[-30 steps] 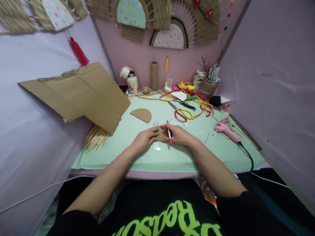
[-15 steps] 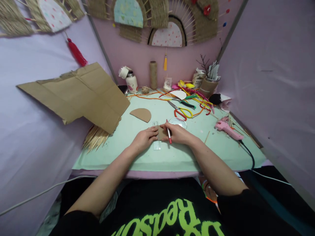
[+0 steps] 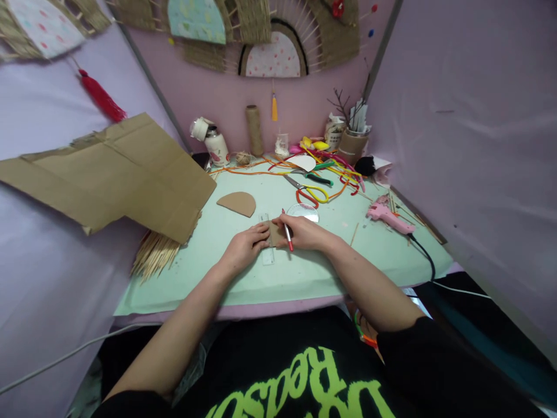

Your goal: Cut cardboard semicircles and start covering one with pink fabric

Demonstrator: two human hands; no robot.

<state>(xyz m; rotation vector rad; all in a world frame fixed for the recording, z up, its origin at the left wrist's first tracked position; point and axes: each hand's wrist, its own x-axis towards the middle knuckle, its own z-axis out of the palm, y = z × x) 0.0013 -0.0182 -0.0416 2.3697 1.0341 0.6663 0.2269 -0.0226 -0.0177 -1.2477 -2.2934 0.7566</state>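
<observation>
A small brown cardboard piece (image 3: 275, 233) lies on the green table mat (image 3: 278, 278), over a clear plastic ruler (image 3: 267, 254). My left hand (image 3: 244, 246) rests on the ruler and the piece's left edge, fingers closed down on them. My right hand (image 3: 304, 233) is closed round a red pen (image 3: 288, 234), its tip down at the cardboard piece. The two hands almost meet over the piece.
A half-round cardboard cutout (image 3: 237, 203) lies beyond the hands. Scissors (image 3: 310, 192), a clear round lid (image 3: 302, 212), a pink glue gun (image 3: 385, 217) with black cord, coloured cords, a big cardboard sheet (image 3: 108, 171) and a bundle of sticks (image 3: 154, 254) surround them.
The view has shifted right and slightly up, so everything sits further left in frame. My hands keep the same hold on the ruler, cardboard piece and pen.
</observation>
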